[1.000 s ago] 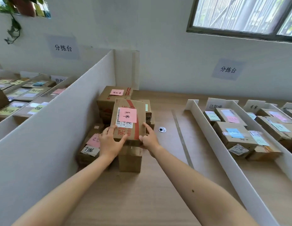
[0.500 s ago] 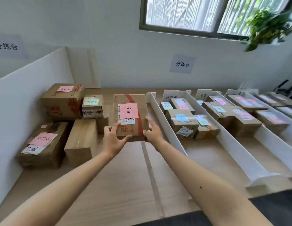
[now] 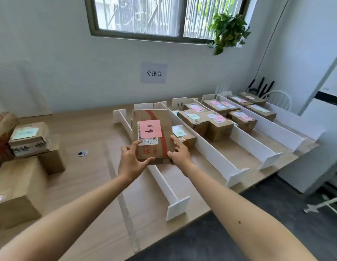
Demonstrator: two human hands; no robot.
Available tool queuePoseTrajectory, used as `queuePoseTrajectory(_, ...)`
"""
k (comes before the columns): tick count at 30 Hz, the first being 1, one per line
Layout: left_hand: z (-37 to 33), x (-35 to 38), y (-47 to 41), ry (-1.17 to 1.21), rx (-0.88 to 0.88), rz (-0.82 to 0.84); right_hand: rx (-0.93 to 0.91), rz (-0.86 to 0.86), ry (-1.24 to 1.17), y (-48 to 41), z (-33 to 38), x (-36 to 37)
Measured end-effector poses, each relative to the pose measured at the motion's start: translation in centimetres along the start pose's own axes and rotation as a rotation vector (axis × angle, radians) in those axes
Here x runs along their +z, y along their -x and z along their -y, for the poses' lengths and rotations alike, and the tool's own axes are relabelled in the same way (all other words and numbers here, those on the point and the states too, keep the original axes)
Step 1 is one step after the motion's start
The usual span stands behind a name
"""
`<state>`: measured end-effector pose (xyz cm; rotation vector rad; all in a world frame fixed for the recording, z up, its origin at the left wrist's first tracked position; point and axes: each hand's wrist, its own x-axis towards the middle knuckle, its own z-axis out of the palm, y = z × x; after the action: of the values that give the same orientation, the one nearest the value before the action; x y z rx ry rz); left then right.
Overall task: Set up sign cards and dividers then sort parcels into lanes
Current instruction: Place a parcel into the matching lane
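I hold a flat cardboard parcel [image 3: 160,117] with a pink note and red print up in the air between both hands. My left hand [image 3: 131,162] grips its near left corner, thumb under the front edge. My right hand [image 3: 180,153] grips its near right edge. The parcel hovers over the leftmost lane, between the first white divider [image 3: 164,181] and the second white divider [image 3: 211,151]. Sorted parcels [image 3: 216,123] with pink and green notes fill the lanes to the right. White sign cards [image 3: 180,104] stand at the lanes' far ends.
Unsorted boxes [image 3: 28,136] are stacked at the table's left, with a plain large box [image 3: 17,191] near the front edge. A small black-and-white disc [image 3: 82,153] lies on the wooden table [image 3: 85,185]. A paper sign [image 3: 153,73] hangs on the wall below the window, and a white chair [image 3: 277,97] stands far right.
I lifted the pink-noted parcel off the pile at the left and carried it right. It now hangs over the leftmost lane, and my view turned right with it.
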<state>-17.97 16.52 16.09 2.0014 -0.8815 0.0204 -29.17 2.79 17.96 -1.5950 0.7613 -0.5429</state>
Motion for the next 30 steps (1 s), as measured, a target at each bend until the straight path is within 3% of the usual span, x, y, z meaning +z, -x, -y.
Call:
queuePoseTrajectory(13, -6.3, 11.4, -5.3, 0.118, 0.073, 0.134, 0.018, -0.162, -0.010, -3.5, -1.4, -12.5)
queuePoseTrajectory(30, -10.3, 23.4, -14.0, 0.171, 0.098, 0.270, 0.101, -0.294, 0.052, -13.4, -3.5, -22.1)
